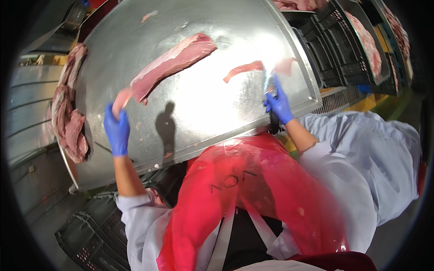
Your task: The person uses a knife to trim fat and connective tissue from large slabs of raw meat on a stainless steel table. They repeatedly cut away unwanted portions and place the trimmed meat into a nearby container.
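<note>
A long pork loin point(174, 63) lies slantwise on the steel table point(208, 108), its pale layer along the upper side. My left hand point(117, 131), in a blue glove, pinches a blurred strip of meat point(120, 101) at the loin's near-left end; whether strip and loin are joined I cannot tell. In a blue glove too, my right hand point(279, 105) is wrapped round a knife, its shiny blade point(268, 77) pointing away from me. Beside the blade lies a thin reddish meat strip point(244, 69), and a smeared pinkish piece point(285, 66) shows on its other side.
Several meat pieces point(70, 113) hang over the table's left edge. Black crates point(352, 49) with meat stand at the right, and more dark crates point(97, 235) sit at the lower left. Small scraps point(149, 16) dot the tabletop. Someone in white clothing point(361, 153) seems close on the right.
</note>
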Demonstrator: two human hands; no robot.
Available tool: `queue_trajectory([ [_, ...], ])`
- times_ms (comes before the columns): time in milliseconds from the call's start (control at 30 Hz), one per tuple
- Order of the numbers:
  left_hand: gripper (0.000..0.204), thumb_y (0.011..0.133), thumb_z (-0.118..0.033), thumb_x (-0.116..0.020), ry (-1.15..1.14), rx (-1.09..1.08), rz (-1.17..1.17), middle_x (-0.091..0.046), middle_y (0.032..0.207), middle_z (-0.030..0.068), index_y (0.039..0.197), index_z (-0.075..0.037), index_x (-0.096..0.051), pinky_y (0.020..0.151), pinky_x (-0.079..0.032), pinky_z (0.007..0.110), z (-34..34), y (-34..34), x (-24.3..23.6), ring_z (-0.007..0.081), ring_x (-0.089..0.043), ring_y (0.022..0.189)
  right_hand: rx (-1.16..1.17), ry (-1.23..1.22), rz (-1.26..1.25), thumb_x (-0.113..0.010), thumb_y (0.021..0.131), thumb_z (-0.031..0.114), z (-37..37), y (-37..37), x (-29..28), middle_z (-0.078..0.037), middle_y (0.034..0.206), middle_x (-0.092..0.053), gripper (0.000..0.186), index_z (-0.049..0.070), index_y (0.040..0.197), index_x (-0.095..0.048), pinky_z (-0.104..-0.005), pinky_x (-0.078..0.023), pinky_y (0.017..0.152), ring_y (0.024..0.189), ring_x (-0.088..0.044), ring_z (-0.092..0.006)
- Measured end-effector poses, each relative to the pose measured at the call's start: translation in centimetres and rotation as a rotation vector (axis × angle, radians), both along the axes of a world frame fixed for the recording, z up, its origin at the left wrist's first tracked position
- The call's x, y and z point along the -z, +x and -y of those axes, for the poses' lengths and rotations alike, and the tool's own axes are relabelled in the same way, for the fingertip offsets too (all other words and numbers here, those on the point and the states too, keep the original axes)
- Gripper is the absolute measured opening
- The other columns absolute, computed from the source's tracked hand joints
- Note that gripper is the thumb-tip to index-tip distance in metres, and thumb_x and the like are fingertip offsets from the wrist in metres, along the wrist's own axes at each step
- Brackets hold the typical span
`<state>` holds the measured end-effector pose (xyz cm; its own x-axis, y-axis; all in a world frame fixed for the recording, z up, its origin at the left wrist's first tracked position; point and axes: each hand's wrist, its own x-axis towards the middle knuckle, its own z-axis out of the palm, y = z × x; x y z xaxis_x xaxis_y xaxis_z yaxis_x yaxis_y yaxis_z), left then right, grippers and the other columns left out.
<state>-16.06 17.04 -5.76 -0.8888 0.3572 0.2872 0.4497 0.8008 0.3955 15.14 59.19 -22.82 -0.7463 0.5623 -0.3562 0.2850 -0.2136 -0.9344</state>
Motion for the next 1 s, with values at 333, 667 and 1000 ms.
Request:
queue_trajectory([
  [333,0.036,0.087,-0.016,-0.060,-0.211,-0.771,0.184,-0.065,0.097,0.0294,0.114,0.006,-0.055,0.083,-0.050,0.044,30.0,22.7,0.9,0.0396,-0.065,0.091,0.245,-0.220,-0.461,-0.056,0.092,-0.005,-4.2,-26.3,3.2,-0.012,0.091,-0.058,0.088,0.022,0.161,-0.009,-0.0300,-0.050,0.054,0.064,-0.059,-0.0176],
  [667,0.052,0.074,-0.031,-0.075,-0.716,-0.629,0.454,-0.064,0.112,0.0255,0.113,0.000,-0.059,0.090,-0.050,0.048,25.9,27.5,2.2,0.0430,-0.061,0.105,-0.009,-0.031,-0.685,-0.057,0.095,-0.003,-14.0,-20.3,-9.0,-0.010,0.090,-0.058,0.068,0.011,0.155,-0.029,-0.0231,-0.049,0.055,0.069,-0.060,-0.0150],
  [1000,0.070,0.075,-0.036,-0.081,-0.556,0.211,0.248,-0.060,0.121,0.0228,0.129,0.001,-0.053,0.096,-0.047,0.048,5.0,0.3,3.8,0.0404,-0.057,0.114,0.089,0.592,-0.192,-0.059,0.094,0.019,-31.7,-9.7,-13.0,-0.018,0.130,-0.062,0.072,0.019,0.159,-0.027,-0.0329,-0.050,0.091,0.104,-0.063,-0.0198],
])
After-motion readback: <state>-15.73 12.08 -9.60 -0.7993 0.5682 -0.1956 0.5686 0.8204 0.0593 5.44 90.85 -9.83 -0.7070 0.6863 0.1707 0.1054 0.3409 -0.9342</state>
